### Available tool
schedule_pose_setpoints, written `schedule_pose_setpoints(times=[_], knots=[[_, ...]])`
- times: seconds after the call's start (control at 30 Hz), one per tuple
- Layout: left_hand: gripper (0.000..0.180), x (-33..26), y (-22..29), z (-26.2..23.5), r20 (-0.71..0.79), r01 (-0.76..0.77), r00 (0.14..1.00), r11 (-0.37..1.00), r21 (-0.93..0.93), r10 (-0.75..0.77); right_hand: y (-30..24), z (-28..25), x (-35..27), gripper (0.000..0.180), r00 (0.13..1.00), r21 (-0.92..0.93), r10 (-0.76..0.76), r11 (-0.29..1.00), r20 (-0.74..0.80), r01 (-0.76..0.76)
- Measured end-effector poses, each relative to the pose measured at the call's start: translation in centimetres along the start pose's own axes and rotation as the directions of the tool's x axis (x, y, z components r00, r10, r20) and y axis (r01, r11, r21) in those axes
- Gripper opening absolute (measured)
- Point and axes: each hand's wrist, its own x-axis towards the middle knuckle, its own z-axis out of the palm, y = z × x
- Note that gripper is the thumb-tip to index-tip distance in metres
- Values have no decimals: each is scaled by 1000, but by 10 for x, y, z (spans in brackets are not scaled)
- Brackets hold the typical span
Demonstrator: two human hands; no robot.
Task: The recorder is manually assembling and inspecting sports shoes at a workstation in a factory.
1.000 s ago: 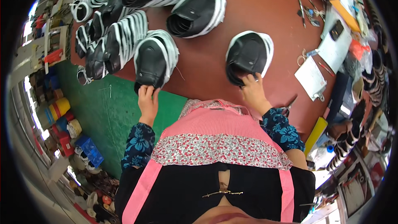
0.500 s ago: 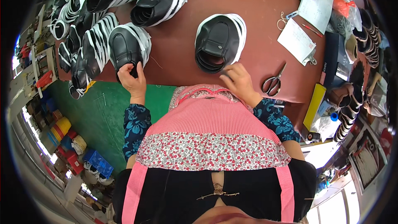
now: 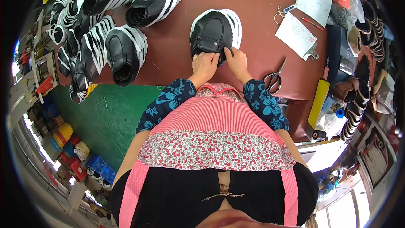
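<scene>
A nested stack of black shoe uppers [image 3: 216, 30] with white zigzag edging lies on the brown-red table in front of me. My left hand [image 3: 204, 66] grips the near, open end of this stack from the left, its fingers tucked over the rim. At the right side of the same opening, my right hand [image 3: 237, 62] pinches the edge with thumb and fingers. Both hands partly hide the opening. Left of them rests another stack of black uppers [image 3: 123, 55], untouched, its opening toward me.
Farther left are more black uppers [image 3: 154, 1] and white-edged stacks [image 3: 96, 46]. To the right lie black-handled scissors [image 3: 274, 78], a clipboard with paper [image 3: 296, 37], a red pen [image 3: 311, 23] and a dark blue box [image 3: 337, 55]. The table's near edge runs before my apron.
My left hand has left the left stack and moved right onto the middle stack. My right hand has come onto its rim. The whole view has shifted slightly.
</scene>
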Motion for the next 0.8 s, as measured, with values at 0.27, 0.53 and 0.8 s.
schedule_pose_setpoints(times=[0.27, 0.53, 0.8], knots=[[26, -14, 9, -10, -53, -420, 900, 894, 154, 432, 27, -10, 12, 46, 999, -344, 35, 938, -13, -37], [22, -30, 7, -16, -90, -444, 885, 886, 134, 457, 76, -60, 16, 43, 969, 189, 245, 950, 35, -247], [40, -73, -72, -120, 239, 197, 886, -144, -970, -398, 47, -46, 7, 40, 937, 677, 321, 659, 142, -328]])
